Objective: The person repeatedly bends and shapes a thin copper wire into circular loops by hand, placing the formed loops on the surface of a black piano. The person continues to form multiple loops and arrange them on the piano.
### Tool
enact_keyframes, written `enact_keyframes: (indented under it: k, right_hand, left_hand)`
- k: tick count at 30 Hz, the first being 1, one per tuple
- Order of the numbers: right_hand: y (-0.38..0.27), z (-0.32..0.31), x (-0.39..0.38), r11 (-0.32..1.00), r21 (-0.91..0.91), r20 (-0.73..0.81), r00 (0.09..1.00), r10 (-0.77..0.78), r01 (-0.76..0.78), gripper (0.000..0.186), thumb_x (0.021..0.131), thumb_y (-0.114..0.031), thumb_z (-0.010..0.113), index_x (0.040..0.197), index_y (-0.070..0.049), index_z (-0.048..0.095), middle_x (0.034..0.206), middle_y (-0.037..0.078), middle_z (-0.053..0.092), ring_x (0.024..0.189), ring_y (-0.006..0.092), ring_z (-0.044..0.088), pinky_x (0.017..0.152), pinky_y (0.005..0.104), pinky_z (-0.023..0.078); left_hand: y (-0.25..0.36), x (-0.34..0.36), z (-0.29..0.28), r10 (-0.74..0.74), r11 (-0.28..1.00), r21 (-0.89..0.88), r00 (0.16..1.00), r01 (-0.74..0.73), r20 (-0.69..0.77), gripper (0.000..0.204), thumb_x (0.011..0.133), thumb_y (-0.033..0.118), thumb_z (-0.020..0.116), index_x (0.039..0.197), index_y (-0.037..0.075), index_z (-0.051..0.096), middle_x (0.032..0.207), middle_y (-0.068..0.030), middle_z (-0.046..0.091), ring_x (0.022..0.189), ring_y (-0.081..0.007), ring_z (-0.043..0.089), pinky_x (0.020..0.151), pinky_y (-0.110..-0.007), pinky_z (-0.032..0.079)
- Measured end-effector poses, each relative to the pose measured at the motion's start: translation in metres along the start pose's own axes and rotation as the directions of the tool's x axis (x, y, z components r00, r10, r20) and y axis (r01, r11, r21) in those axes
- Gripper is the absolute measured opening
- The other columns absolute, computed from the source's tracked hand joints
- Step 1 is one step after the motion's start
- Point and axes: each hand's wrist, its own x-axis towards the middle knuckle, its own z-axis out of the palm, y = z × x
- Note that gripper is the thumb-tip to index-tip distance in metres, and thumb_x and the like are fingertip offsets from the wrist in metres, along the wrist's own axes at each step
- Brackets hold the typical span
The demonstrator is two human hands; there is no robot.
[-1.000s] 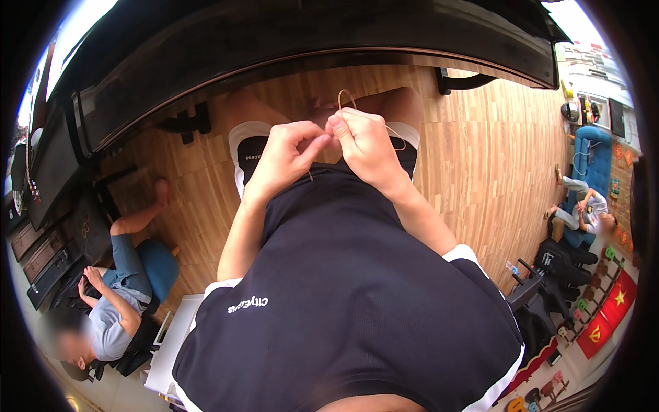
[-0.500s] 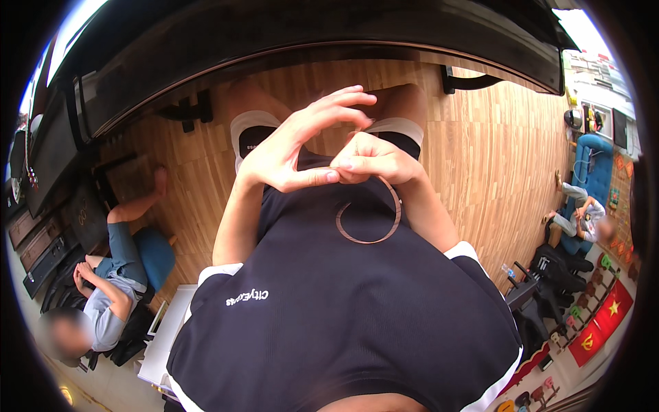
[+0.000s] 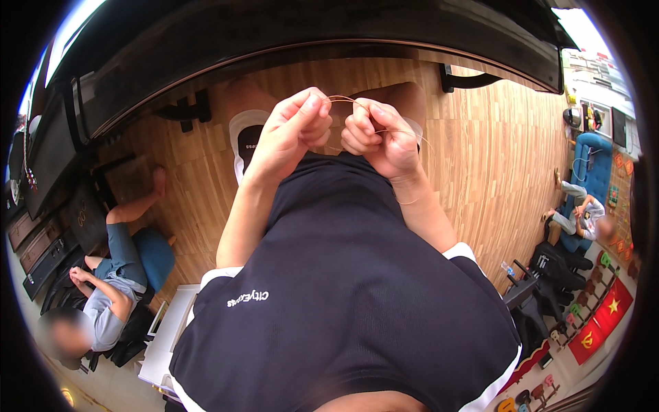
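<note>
A thin copper-coloured wire [image 3: 342, 97] arches over the short gap between my two hands, above my lap. My left hand [image 3: 292, 130] is closed, pinching one side of it between thumb and index finger with the other fingers curled in. The other side is gripped by my right hand [image 3: 388, 141], its fingers bent. A loose strand sticks out to the right past the right hand, and another faint curve shows near that wrist. Parts of the wire inside the fingers are hidden.
A long black glossy piece of furniture [image 3: 329, 34] spans the far side. Wooden floor [image 3: 473, 172] lies below. A seated person [image 3: 110, 295] is at the left; another person [image 3: 583, 216] sits by a blue sofa [image 3: 594, 165] at the right. A white cabinet [image 3: 165, 336] stands near my left side.
Both hands have moved away from my body. My left hand has gone from spread fingers to a closed pinch. The wire loop that hung below the right hand now arches between the hands.
</note>
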Motion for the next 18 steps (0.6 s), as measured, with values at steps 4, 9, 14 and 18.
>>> enact_keyframes:
  k: [4, 9, 14, 18]
  right_hand:
    - [0.002, 0.001, 0.000, 0.999, 0.006, 0.021, 0.998, 0.052, -0.052, 0.032, 0.100, -0.028, 0.048, 0.077, -0.006, 0.048, 0.057, -0.001, 0.038, 0.051, 0.0102, 0.035, 0.051, 0.0250, 0.031]
    - [0.007, 0.000, -0.001, 0.993, -0.069, 0.042, 0.995, 0.095, -0.092, 0.030, 0.100, -0.027, 0.050, 0.081, -0.004, 0.053, 0.067, 0.005, 0.054, 0.061, 0.0157, 0.055, 0.060, 0.0267, 0.047]
    - [0.010, 0.001, 0.003, 0.985, -0.165, 0.042, 0.997, 0.064, -0.056, 0.028, 0.101, -0.025, 0.051, 0.083, -0.003, 0.051, 0.072, 0.009, 0.057, 0.064, 0.0183, 0.058, 0.061, 0.0290, 0.048]
    - [0.010, 0.000, 0.005, 0.991, -0.129, 0.048, 0.998, 0.040, -0.033, 0.029, 0.103, -0.027, 0.049, 0.086, -0.004, 0.053, 0.075, 0.009, 0.060, 0.067, 0.0182, 0.061, 0.065, 0.0302, 0.051]
  left_hand:
    - [-0.005, 0.002, -0.002, -0.046, 0.993, -0.110, 0.997, 0.038, -0.069, 0.034, 0.103, 0.025, 0.047, 0.072, 0.013, 0.041, 0.061, 0.0072, 0.030, 0.054, -0.0043, 0.025, 0.050, -0.023, 0.023]
    - [-0.010, 0.006, -0.004, -0.075, 0.987, -0.153, 0.990, 0.056, -0.119, 0.040, 0.100, 0.026, 0.052, 0.064, 0.016, 0.036, 0.059, 0.0056, 0.029, 0.053, -0.0064, 0.026, 0.050, -0.025, 0.024]
    - [-0.009, 0.009, 0.000, -0.142, 0.969, -0.226, 0.972, 0.098, -0.187, 0.043, 0.097, 0.027, 0.056, 0.062, 0.015, 0.035, 0.058, 0.0048, 0.029, 0.054, -0.0077, 0.027, 0.050, -0.026, 0.026]
    - [-0.007, 0.011, 0.004, -0.196, 0.933, -0.340, 0.959, 0.117, -0.206, 0.045, 0.096, 0.026, 0.058, 0.060, 0.016, 0.034, 0.056, 0.0052, 0.028, 0.052, -0.0076, 0.026, 0.049, -0.026, 0.028]
